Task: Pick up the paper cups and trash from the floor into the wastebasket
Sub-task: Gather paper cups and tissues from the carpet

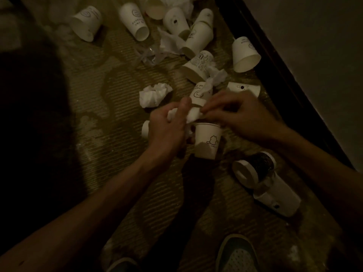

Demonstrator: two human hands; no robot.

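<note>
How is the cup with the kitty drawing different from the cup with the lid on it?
The cat cup stands upright, mouth open; the lidded cup lies on its side. The cat cup is white with a small drawing; the lidded cup is dark below its white lid. The left hand and right hand hold crumpled tissue over the cat cup; no hand touches the lidded cup. Both are throwaway cups.
</note>
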